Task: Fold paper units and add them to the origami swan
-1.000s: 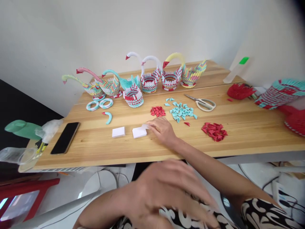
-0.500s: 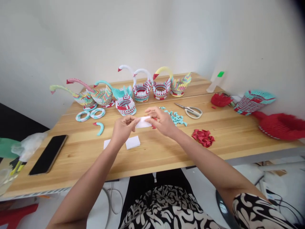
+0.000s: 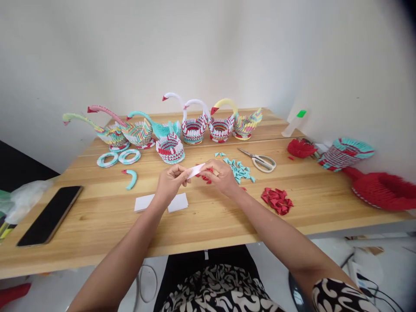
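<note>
A small white paper strip [image 3: 195, 170], narrow and slightly slanted, is pinched between my two hands above the table. My left hand [image 3: 172, 182] grips its left end between thumb and fingers. On its right end, my right hand [image 3: 221, 175] closes thumb and fingers in the same way. Two white stacks of paper, one on the left [image 3: 143, 203] and one on the right [image 3: 178, 202], lie below my left wrist. Red folded paper pieces [image 3: 206, 177] show behind the strip, partly hidden by my right hand. Turquoise folded pieces [image 3: 239, 170] lie just beyond it.
Paper swans [image 3: 193, 128] line the back. Scissors [image 3: 264, 162] and a red pile [image 3: 277, 200] lie to the right. A red swan body [image 3: 383, 189] sits at the right edge. At left are a phone [image 3: 50, 215], a small turquoise neck [image 3: 131, 179] and two rings [image 3: 129, 157].
The white paper has turned from a wider, nearly level piece to a narrower slanted strip. Both hands have lowered slightly on it. The camera view has shifted a little.
</note>
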`<move>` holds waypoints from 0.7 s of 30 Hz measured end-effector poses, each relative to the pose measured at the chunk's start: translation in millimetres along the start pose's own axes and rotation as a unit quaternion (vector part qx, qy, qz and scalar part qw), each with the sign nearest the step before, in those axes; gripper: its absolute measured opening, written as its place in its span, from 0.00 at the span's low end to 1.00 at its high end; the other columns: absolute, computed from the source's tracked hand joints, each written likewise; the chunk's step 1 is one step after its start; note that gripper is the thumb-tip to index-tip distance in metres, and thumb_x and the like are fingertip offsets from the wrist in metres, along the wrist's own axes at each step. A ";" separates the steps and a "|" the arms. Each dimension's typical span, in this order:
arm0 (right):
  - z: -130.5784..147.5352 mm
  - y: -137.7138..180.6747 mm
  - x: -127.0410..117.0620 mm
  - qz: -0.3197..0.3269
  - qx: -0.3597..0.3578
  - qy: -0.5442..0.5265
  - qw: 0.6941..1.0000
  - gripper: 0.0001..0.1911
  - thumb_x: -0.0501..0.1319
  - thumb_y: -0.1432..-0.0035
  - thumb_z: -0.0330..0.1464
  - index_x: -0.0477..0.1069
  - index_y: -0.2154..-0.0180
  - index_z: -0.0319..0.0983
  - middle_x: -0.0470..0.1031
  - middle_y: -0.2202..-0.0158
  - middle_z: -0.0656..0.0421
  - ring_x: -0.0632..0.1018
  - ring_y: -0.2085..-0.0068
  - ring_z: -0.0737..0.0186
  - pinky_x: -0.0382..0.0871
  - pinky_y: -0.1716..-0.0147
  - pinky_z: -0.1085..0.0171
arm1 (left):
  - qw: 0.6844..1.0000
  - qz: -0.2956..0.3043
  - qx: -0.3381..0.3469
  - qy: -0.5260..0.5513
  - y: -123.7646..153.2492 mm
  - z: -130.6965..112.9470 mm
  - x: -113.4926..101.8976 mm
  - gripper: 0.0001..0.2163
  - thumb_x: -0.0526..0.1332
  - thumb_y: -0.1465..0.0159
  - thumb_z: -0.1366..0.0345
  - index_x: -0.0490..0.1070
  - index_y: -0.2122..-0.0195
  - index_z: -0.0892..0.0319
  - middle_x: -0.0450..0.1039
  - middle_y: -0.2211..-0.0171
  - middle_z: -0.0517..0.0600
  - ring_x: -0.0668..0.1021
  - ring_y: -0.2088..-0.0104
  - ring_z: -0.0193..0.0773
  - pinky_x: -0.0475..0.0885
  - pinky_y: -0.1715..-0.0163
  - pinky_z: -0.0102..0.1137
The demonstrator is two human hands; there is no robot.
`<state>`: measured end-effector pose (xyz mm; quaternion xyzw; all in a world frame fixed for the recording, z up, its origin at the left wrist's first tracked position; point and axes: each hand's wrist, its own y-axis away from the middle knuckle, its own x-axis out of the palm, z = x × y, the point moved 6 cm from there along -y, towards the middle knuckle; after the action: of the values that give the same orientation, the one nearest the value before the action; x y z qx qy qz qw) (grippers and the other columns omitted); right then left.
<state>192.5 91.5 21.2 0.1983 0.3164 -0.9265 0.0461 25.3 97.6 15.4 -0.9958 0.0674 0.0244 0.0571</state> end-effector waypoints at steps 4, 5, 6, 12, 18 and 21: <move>-5.9 1.3 2.4 -0.008 0.098 -0.111 0.989 0.13 0.64 0.43 0.42 0.73 0.70 0.39 0.76 0.70 0.59 0.74 0.72 0.66 0.70 0.75 0.67 | 1.000 0.011 0.018 0.004 1.3 -1.4 -1.2 0.14 0.66 0.45 0.54 0.72 0.75 0.61 0.74 0.78 0.48 0.73 0.78 0.32 0.69 0.74 0.28; -7.1 1.6 3.3 -0.009 0.111 -0.134 0.985 0.14 0.65 0.44 0.43 0.73 0.70 0.39 0.76 0.70 0.59 0.74 0.73 0.67 0.69 0.77 0.68 | 1.000 0.009 0.020 0.005 1.5 -1.9 -2.0 0.14 0.66 0.44 0.54 0.72 0.74 0.61 0.75 0.78 0.49 0.74 0.77 0.33 0.70 0.73 0.28; -8.7 1.9 4.0 -0.010 0.123 -0.152 0.981 0.15 0.65 0.45 0.44 0.72 0.70 0.38 0.76 0.70 0.58 0.74 0.74 0.67 0.68 0.79 0.69 | 1.000 0.006 0.022 0.006 1.8 -2.3 -2.9 0.14 0.66 0.44 0.54 0.72 0.74 0.61 0.76 0.77 0.49 0.74 0.77 0.33 0.70 0.72 0.29; -18.4 5.1 3.8 -0.030 0.151 -0.163 0.974 0.15 0.66 0.46 0.44 0.71 0.70 0.38 0.76 0.73 0.59 0.74 0.75 0.67 0.68 0.80 0.70 | 0.998 0.042 0.043 0.011 4.4 -5.0 0.2 0.15 0.62 0.40 0.52 0.73 0.68 0.60 0.78 0.72 0.52 0.77 0.73 0.36 0.71 0.67 0.31; -20.4 6.7 3.1 -0.040 0.145 -0.146 0.978 0.14 0.65 0.45 0.43 0.71 0.69 0.39 0.76 0.74 0.60 0.74 0.75 0.68 0.70 0.76 0.69 | 0.996 0.059 0.060 -0.003 4.2 -2.5 5.1 0.17 0.69 0.46 0.60 0.73 0.57 0.60 0.79 0.66 0.51 0.79 0.67 0.37 0.71 0.65 0.30; -20.0 7.0 4.0 -0.041 0.144 -0.144 0.978 0.14 0.65 0.45 0.43 0.71 0.70 0.39 0.76 0.73 0.60 0.74 0.75 0.68 0.70 0.76 0.68 | 0.998 0.031 0.053 -0.016 2.8 0.5 3.7 0.15 0.68 0.45 0.60 0.73 0.60 0.61 0.78 0.71 0.49 0.78 0.72 0.36 0.71 0.68 0.29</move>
<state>197.1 98.2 1.2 0.0543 0.1776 -0.9823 0.0240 28.5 94.4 14.3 -0.9883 0.0983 0.0387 0.1100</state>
